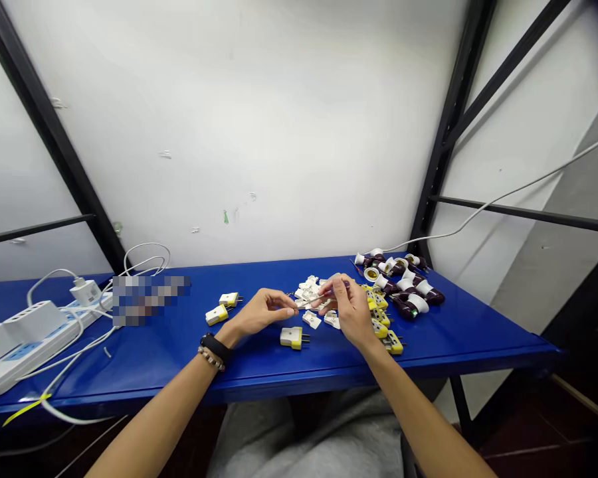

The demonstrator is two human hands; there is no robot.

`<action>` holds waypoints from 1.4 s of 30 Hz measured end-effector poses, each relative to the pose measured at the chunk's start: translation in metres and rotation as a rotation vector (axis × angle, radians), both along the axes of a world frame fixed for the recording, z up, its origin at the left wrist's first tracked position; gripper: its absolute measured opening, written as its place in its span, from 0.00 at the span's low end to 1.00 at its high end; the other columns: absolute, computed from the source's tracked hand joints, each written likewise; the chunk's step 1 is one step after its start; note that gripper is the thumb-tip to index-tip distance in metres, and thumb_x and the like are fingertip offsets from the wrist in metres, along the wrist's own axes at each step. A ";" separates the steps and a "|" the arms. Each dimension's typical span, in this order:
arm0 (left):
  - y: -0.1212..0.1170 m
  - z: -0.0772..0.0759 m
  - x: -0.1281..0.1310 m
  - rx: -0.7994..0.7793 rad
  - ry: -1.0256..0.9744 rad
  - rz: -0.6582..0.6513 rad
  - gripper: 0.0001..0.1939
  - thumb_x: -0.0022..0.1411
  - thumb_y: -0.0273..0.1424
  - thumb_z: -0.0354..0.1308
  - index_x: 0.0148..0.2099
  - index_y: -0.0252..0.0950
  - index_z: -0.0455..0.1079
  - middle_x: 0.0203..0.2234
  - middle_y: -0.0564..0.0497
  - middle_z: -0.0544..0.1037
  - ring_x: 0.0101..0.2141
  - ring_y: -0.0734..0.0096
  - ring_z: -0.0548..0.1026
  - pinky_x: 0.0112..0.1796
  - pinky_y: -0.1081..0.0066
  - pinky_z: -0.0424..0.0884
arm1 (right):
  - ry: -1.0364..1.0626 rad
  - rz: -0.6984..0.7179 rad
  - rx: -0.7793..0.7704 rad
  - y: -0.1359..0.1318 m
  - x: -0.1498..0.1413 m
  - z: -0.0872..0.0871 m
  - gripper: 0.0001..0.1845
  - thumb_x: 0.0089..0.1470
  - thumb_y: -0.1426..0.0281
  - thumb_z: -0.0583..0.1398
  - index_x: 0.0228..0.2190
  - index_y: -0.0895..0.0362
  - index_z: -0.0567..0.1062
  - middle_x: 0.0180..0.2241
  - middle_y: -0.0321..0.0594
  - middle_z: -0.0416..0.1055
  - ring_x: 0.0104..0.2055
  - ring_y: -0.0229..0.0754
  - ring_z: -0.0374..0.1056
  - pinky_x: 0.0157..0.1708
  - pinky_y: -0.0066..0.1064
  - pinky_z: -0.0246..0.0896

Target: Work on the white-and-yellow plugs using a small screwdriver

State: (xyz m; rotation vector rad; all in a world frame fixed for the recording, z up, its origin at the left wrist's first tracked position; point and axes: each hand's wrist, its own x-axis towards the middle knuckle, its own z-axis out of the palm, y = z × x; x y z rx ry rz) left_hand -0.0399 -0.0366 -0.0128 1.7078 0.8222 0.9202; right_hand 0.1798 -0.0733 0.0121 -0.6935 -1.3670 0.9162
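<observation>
My right hand [349,309] is closed around a screwdriver, whose thin metal shaft [309,301] points left toward my other hand. The thumb and forefinger of my left hand [263,312] pinch together at the shaft's tip; whatever they hold is too small to make out. Below the hands, a white and yellow two-pin plug [292,338] lies on the blue table [179,358]. Loose white plastic pieces [311,319] are spread under and behind the fingers. Beside my right hand, several yellow and white plugs [379,328] lie in a cluster, partly hidden by that hand.
Two more plugs [216,315] lie left of my left hand. Several dark lamp holders with white collars [418,304] are heaped at the back right. A white power strip [40,338] with cables occupies the left side. Black rack posts [441,146] frame the table before a white wall.
</observation>
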 end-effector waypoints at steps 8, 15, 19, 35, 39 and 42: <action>-0.004 0.006 -0.003 0.085 0.153 -0.101 0.15 0.52 0.38 0.73 0.36 0.32 0.81 0.32 0.44 0.84 0.32 0.64 0.81 0.35 0.70 0.74 | -0.306 0.056 -0.015 0.008 -0.018 0.027 0.22 0.64 0.52 0.55 0.26 0.54 0.68 0.20 0.32 0.68 0.19 0.41 0.73 0.17 0.29 0.67; -0.007 0.007 -0.004 0.052 0.182 -0.158 0.14 0.48 0.36 0.75 0.33 0.32 0.78 0.28 0.47 0.83 0.30 0.65 0.80 0.35 0.70 0.75 | -0.564 0.094 0.088 0.011 -0.029 0.027 0.17 0.67 0.61 0.53 0.26 0.53 0.66 0.21 0.31 0.69 0.18 0.36 0.69 0.22 0.28 0.63; -0.009 0.011 -0.005 0.048 0.201 -0.168 0.13 0.48 0.35 0.74 0.31 0.31 0.77 0.27 0.48 0.82 0.30 0.67 0.79 0.35 0.70 0.74 | -0.702 0.060 0.148 0.010 -0.035 0.033 0.14 0.67 0.65 0.53 0.28 0.54 0.67 0.20 0.31 0.69 0.20 0.36 0.67 0.25 0.27 0.58; -0.009 0.008 -0.005 0.094 0.248 -0.094 0.11 0.51 0.35 0.72 0.29 0.32 0.78 0.25 0.51 0.81 0.27 0.71 0.75 0.31 0.74 0.69 | -0.772 -0.079 0.249 0.004 -0.047 0.026 0.16 0.66 0.66 0.56 0.25 0.54 0.66 0.20 0.31 0.66 0.22 0.36 0.59 0.25 0.29 0.49; -0.011 0.006 -0.003 0.108 0.276 -0.064 0.10 0.56 0.34 0.68 0.31 0.31 0.80 0.25 0.51 0.81 0.26 0.72 0.74 0.29 0.75 0.67 | -0.641 -0.002 0.172 0.008 -0.042 0.023 0.13 0.67 0.64 0.53 0.31 0.55 0.70 0.25 0.33 0.71 0.23 0.36 0.65 0.26 0.27 0.56; -0.012 0.006 -0.001 0.172 0.303 -0.009 0.08 0.58 0.33 0.66 0.32 0.32 0.80 0.25 0.51 0.82 0.27 0.71 0.75 0.30 0.75 0.67 | -0.589 0.030 0.209 0.009 -0.039 0.022 0.11 0.67 0.67 0.52 0.38 0.55 0.74 0.31 0.35 0.75 0.26 0.36 0.69 0.28 0.27 0.61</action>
